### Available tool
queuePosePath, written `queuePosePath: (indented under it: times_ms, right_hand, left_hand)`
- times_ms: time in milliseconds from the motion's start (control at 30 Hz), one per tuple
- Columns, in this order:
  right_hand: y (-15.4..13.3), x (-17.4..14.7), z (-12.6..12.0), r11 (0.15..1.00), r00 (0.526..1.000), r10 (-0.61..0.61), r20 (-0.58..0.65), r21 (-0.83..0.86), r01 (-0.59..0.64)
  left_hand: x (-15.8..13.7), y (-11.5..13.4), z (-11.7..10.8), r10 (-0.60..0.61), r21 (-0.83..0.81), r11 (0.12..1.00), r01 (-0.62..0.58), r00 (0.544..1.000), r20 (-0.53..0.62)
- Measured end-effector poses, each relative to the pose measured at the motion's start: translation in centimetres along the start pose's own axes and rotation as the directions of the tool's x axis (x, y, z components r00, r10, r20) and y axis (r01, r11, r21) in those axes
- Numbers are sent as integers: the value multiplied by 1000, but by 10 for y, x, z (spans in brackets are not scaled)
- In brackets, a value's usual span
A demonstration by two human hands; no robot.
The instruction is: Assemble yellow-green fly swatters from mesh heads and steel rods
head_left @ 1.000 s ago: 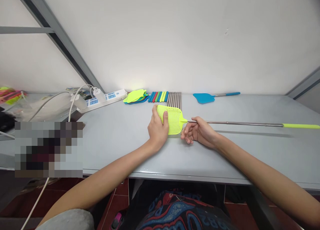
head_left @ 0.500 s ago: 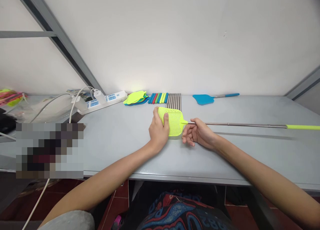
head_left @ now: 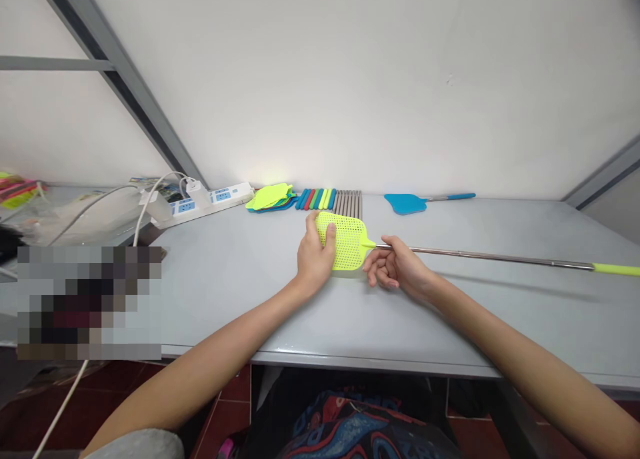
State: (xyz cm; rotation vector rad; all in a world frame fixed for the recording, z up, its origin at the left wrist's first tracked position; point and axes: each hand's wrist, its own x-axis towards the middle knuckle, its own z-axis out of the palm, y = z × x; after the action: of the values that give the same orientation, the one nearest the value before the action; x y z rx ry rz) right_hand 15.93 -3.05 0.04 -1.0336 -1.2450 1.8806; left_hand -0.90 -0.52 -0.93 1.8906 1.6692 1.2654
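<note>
A yellow-green fly swatter (head_left: 350, 242) with a perforated head lies across both hands above the table. My left hand (head_left: 316, 252) grips the far-left edge of its head, thumb on top and fingers behind. My right hand (head_left: 397, 262) pinches the metal rod just right of the head's neck, between thumb and index finger, the other fingers loosely curled below. The telescopic rod (head_left: 480, 254) is drawn out long toward the right. Its yellow-green grip (head_left: 617, 270) runs to the right edge of the view.
Along the wall on the grey table (head_left: 225, 299) lie stacked swatter heads (head_left: 270, 198), coloured grips (head_left: 316, 199), several metal rods (head_left: 349, 204) and a blue fly swatter (head_left: 406, 203). A power strip (head_left: 200, 206) with plugs and cables sits left, near plastic bags (head_left: 80, 212).
The rod and grip end have tilted slightly downward on the right, and more of the rod shows. Both hands keep their hold on the fly swatter. The view has shifted a little.
</note>
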Motion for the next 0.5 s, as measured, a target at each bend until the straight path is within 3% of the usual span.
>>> queuePosePath:
  times_ms: [167, 500]
  right_hand:
    - [-2, 1, 1, 999, 998, 16, -56, 29, -14]
    - [-2, 0, 6, 992, 983, -119, -142, -59, 112]
  left_hand:
    - [3, -3, 0, -7, -98, 995, 9, 1000, 27]
    - [6, -5, 2, 3, -203, 979, 7, 999, 53]
